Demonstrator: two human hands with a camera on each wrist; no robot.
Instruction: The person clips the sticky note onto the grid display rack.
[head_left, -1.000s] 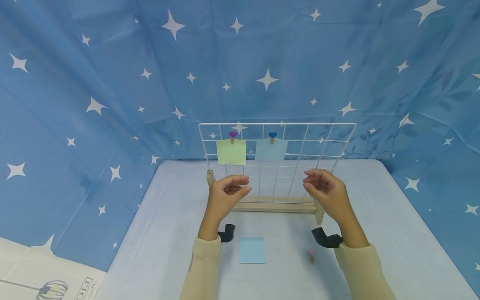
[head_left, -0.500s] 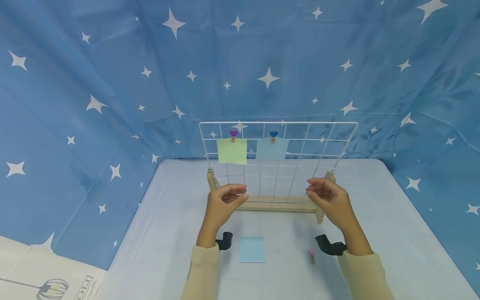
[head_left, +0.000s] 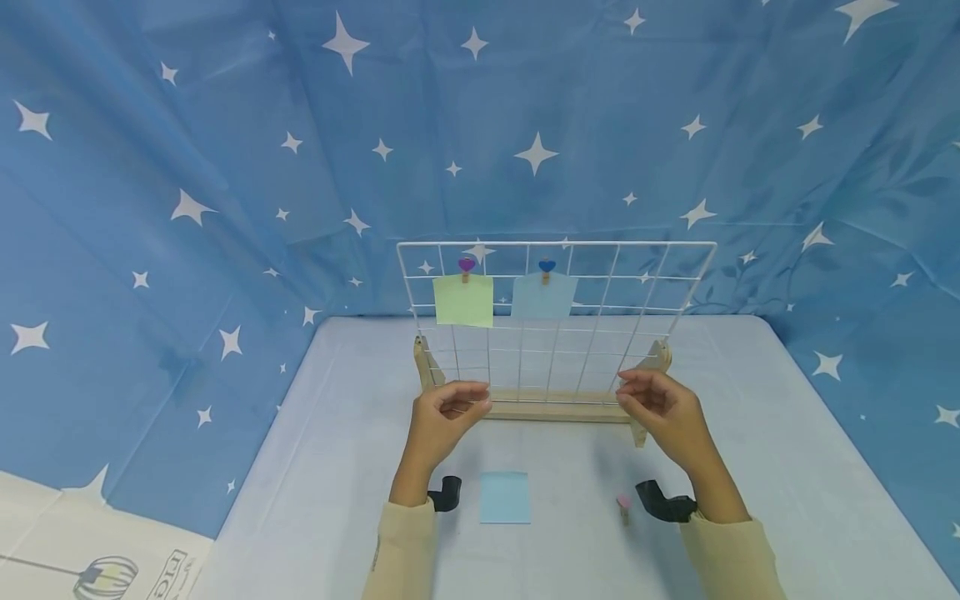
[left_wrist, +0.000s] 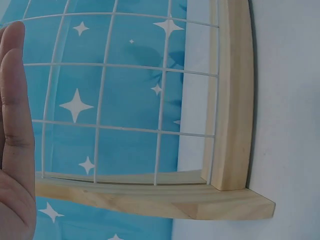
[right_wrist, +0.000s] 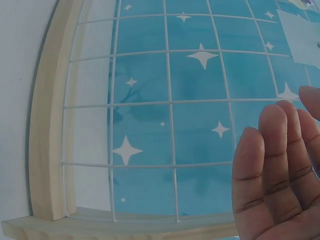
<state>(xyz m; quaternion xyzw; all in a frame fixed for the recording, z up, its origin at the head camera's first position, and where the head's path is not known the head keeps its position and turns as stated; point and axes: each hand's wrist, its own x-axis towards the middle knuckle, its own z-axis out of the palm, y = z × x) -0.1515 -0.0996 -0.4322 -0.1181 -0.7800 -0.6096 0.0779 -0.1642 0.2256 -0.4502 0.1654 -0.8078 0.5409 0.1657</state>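
Observation:
Both hands are raised in front of a white wire grid rack (head_left: 555,243) on a wooden stand (head_left: 555,412). My left hand (head_left: 442,419) is before its left part, fingers bent loosely toward the thumb with nothing in them. Level with it on the right, my right hand (head_left: 667,417) is likewise relaxed and holds nothing. On the grid, a purple heart clip (head_left: 467,266) holds a green paper note (head_left: 463,302), and a blue heart clip (head_left: 547,267) holds a light blue note (head_left: 543,298). A blue sticky note (head_left: 505,497) and a pink-topped clip (head_left: 624,507) lie on the table.
A pale cloth covers the table (head_left: 322,500). Behind it hangs a blue curtain (head_left: 600,100) with white stars. Black camera mounts show at the left wrist (head_left: 447,493) and right wrist (head_left: 666,504). A printed white cloth (head_left: 90,533) is at the lower left.
Both hands have drawn down and back toward me, away from the grid; the right one also went slightly right. The notes and clips stay where they were.

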